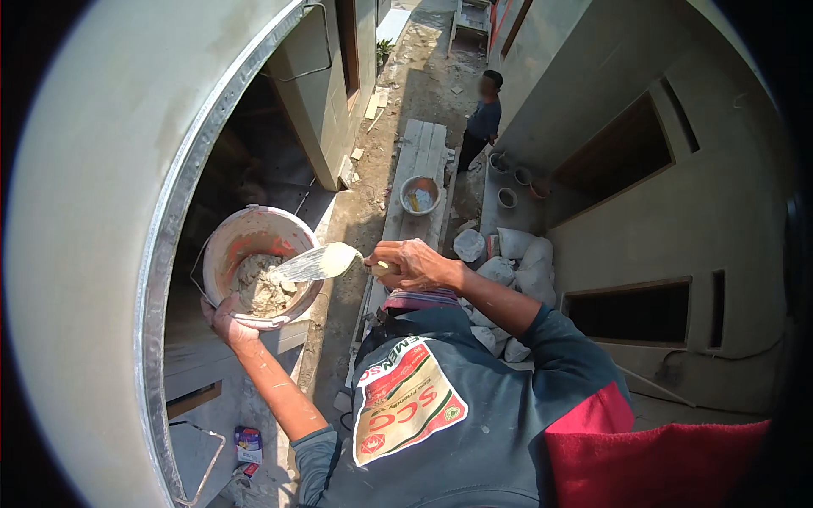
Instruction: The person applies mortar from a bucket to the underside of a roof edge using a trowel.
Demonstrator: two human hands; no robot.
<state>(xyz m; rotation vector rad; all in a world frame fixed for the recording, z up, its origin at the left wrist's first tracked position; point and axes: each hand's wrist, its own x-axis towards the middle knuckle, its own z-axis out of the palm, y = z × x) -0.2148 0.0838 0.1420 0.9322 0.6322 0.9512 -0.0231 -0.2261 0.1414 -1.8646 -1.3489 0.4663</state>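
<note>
A pale bucket [222, 245] with orange stains on its inner wall is tilted toward me at the left. My left hand [230, 327] grips it at its near lower side, the fingers partly hidden behind it. Wet grey-beige mortar [261, 295] lies lumpy in its bottom. My right hand [413, 262] is closed round the short handle of a trowel [320, 263]. The trowel's blade, smeared with mortar, reaches left over the bucket's rim, its tip at the mortar.
Below me, a whitish plank platform [415, 152] carries a second bucket [419, 196]. White sacks [529, 262] are piled right of it, with several pots behind. A person [483, 123] stands in the alley. A metal-edged wall opening [151, 254] curves close on my left.
</note>
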